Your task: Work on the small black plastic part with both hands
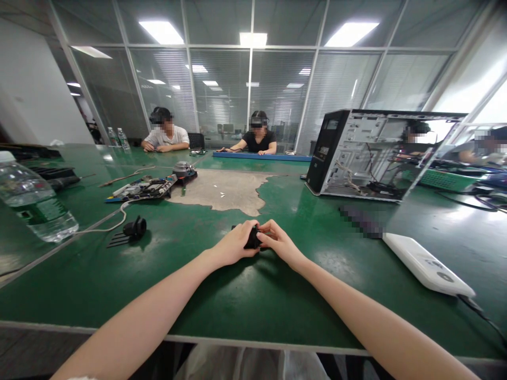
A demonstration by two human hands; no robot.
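Between my two hands is a small black object point(252, 240), held just above the green tabletop; its kind is hard to tell because fingers cover much of it. My left hand point(236, 243) wraps round it from the left, thumb and fingers closed. From the other side, my right hand point(277, 241) pinches its right edge with thumb and fingertips. Off to the left on the table lies a black round part with several thin prongs point(134, 228), apart from both hands.
A water bottle point(37, 203) stands at left, near a circuit board point(144, 188) and a white cable. Ahead, the green surface point(222, 285) gives way to a bare worn patch point(222, 184). An open computer case point(356, 158) and a white power bank point(430, 264) are right. Several people sit beyond.
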